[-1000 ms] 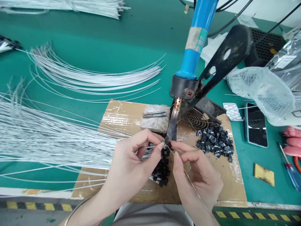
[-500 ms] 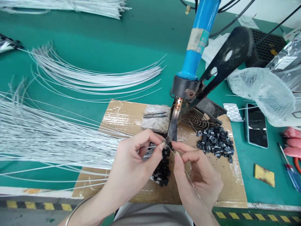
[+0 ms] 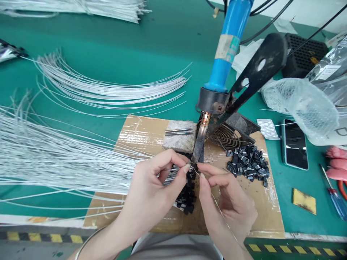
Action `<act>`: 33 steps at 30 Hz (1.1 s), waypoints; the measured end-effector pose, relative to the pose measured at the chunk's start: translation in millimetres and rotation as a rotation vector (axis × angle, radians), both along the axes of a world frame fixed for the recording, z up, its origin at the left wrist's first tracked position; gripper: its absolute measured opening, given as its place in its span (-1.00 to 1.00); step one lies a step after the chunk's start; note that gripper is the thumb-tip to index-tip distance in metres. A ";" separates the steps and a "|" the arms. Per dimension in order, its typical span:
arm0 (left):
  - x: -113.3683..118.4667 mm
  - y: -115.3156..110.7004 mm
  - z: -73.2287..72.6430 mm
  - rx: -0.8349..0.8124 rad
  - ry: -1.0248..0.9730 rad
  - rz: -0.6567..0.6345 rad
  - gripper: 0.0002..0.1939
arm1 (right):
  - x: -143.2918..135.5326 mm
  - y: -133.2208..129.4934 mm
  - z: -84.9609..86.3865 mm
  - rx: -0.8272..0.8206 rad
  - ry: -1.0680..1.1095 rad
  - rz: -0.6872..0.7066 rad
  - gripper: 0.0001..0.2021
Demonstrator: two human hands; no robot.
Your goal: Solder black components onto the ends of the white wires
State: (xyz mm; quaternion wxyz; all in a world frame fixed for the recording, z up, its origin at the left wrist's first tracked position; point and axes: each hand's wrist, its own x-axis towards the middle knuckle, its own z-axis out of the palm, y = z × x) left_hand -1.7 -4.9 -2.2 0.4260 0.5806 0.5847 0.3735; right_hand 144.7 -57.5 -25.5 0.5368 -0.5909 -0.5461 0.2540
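Note:
My left hand [image 3: 154, 184] is closed in a pinch on the end of a white wire [image 3: 173, 169], just under the tip of a blue-handled soldering iron [image 3: 227, 47]. The iron is clamped in a black metal bracket [image 3: 260, 65] and points down. Between thumb and fingers, my right hand [image 3: 227, 202] grips a thin strand of solder wire [image 3: 197, 173], which trails down past the wrist. Its upper end meets the iron's tip by my left fingertips. Whatever sits at the joint is too small and covered to make out. Small black parts [image 3: 187, 198] lie beneath my hands.
Long white wires [image 3: 81, 155] spread across the left, with another bundle [image 3: 121, 90] behind. On the cardboard [image 3: 146, 126] lie a pile of black pieces [image 3: 248, 164] and a whitish block [image 3: 179, 141]. A round-grilled fan [image 3: 227, 135], phone [image 3: 295, 144], yellow sponge [image 3: 304, 201] and screwdriver [image 3: 337, 202] are rightward.
Both hands stay almost in place at the iron's tip. The right thumb has shifted slightly left, and the view has moved a little.

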 end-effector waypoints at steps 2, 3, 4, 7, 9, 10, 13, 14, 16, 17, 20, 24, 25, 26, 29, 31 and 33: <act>-0.4 0.5 -0.4 0.002 0.011 0.004 -0.85 | 0.6 0.1 -0.2 0.003 -0.003 0.017 -0.81; -0.4 0.8 -0.5 0.002 0.012 0.005 -0.85 | 1.0 0.1 -0.4 0.000 -0.006 0.023 -0.81; -0.3 1.2 -0.5 0.000 0.012 0.003 -0.85 | 1.3 0.1 -0.5 -0.002 -0.009 0.023 -0.81; 0.4 1.7 -0.2 -0.002 0.009 -0.004 -0.84 | 1.5 0.5 -1.0 0.000 -0.017 0.002 -0.80; 1.0 1.3 -0.1 -0.002 0.007 -0.010 -0.84 | 1.1 0.8 -1.1 0.006 -0.018 -0.005 -0.80; 1.2 0.8 -0.1 -0.002 0.006 -0.012 -0.84 | 0.8 0.9 -1.1 0.010 -0.020 -0.003 -0.80; 1.3 -0.8 0.4 0.000 -0.003 -0.013 -0.84 | 0.3 1.2 -1.1 0.021 -0.027 0.001 -0.81; 1.2 -1.2 0.8 0.002 -0.007 -0.013 -0.83 | 0.2 1.4 -1.2 0.021 -0.030 0.000 -0.82; 1.1 -1.7 1.9 0.006 -0.012 -0.014 -0.83 | 0.2 1.7 -1.3 0.019 -0.032 -0.010 -0.82; 1.1 -1.7 2.3 0.008 -0.015 -0.013 -0.83 | 0.2 1.9 -1.4 0.020 -0.032 -0.012 -0.82; 1.6 -1.0 2.6 0.005 -0.020 -0.009 -0.83 | 0.5 2.1 -1.2 0.024 -0.036 -0.008 -0.82; 2.2 -0.5 1.8 0.003 -0.023 -0.012 -0.84 | 0.7 0.9 -0.6 0.026 -0.043 -0.001 -0.81; 2.0 -0.5 1.7 0.002 -0.024 -0.014 -0.84 | 0.7 0.6 -0.7 0.025 -0.041 0.000 -0.81; 1.9 -0.5 1.8 0.002 -0.024 -0.017 -0.84 | 0.7 0.4 -0.8 0.023 -0.039 0.000 -0.81; 1.9 -0.4 2.4 -0.001 -0.017 -0.026 -0.83 | 0.5 0.7 -1.5 0.019 -0.028 -0.002 -0.82; 2.4 -0.2 3.2 -0.004 -0.013 -0.027 -0.83 | 0.3 1.6 -1.7 0.025 -0.032 -0.004 -0.82; 3.1 0.0 3.8 -0.007 -0.012 -0.023 -0.83 | 0.1 2.6 -1.4 0.036 -0.044 -0.008 -0.82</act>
